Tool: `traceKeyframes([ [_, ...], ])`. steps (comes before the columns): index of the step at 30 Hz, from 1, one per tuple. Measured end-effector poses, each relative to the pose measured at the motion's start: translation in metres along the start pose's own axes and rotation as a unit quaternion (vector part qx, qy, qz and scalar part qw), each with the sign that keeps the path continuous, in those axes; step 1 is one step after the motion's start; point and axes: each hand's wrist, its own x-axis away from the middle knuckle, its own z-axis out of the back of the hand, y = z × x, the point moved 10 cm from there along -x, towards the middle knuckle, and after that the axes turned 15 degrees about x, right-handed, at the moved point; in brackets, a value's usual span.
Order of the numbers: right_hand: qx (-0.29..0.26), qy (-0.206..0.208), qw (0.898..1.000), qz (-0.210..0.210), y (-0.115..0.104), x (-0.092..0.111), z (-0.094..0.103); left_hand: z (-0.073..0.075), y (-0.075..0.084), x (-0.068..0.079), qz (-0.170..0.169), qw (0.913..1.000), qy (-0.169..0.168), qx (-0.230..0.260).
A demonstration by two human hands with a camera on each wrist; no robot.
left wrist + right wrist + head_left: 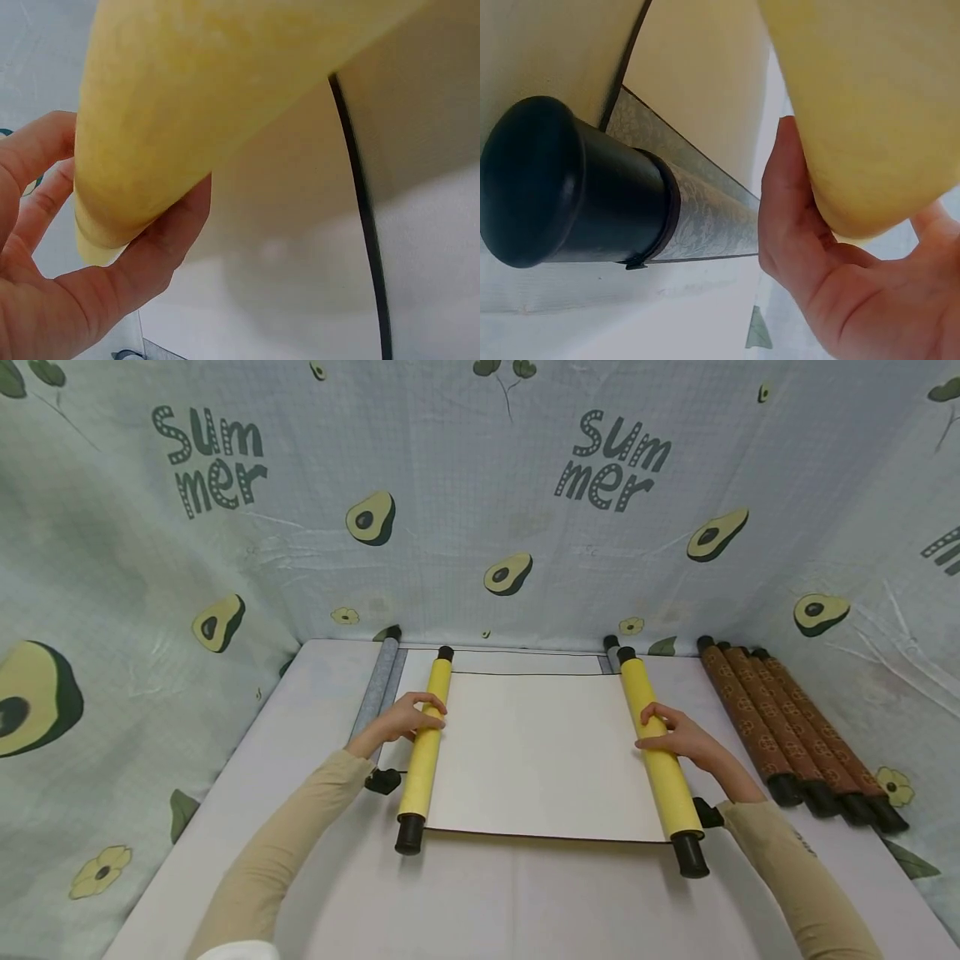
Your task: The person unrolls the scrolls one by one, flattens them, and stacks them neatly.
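Observation:
A hanging scroll lies partly unrolled, its white paper (543, 752) stretched between two yellow rolls with black end knobs. My left hand (405, 718) grips the left yellow roll (422, 772), thumb on one side and fingers on the other, as the left wrist view shows. Around the right yellow roll (670, 789) curl the fingers of my right hand (678, 737). Beneath this scroll a second one lies spread on the table, with a grey patterned left roll (375, 681). Its right grey roll (712, 217) and black knob (536, 180) show large beside my right hand. Most of the lower scroll is hidden.
Several brown patterned scrolls (750, 718) with black knobs lie side by side on the table's right. The white table (480, 902) meets a cloth backdrop (450, 468) printed with avocados at the back and both sides.

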Motion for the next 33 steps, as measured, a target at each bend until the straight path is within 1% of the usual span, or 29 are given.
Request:
traceKeyframes([
  [7, 0.008, -0.013, 1.000, -0.017, 0.005, 0.001, 0.003, 0.006, -0.003, 0.000, 0.015, 0.9995, 0.021, 0.020],
  [10, -0.002, -0.018, 1.000, -0.019, 0.006, 0.002, 0.004, 0.007, -0.003, -0.001, 0.017, 0.9992, 0.018, 0.032],
  [18, -0.029, -0.025, 0.999, -0.003, 0.008, 0.004, 0.004, 0.006, -0.005, -0.001, 0.019, 0.9991, 0.015, 0.034],
  [24, -0.025, -0.022, 0.999, 0.002, 0.012, 0.004, 0.006, 0.008, -0.004, -0.001, 0.023, 0.9990, 0.019, 0.032],
  [30, -0.022, -0.016, 1.000, 0.005, 0.012, 0.004, 0.006, 0.010, -0.002, 0.000, 0.011, 0.9993, 0.021, 0.028],
  [33, -0.015, -0.009, 1.000, -0.006, 0.013, 0.005, 0.006, 0.010, 0.000, 0.001, 0.002, 0.9994, 0.019, 0.029],
])
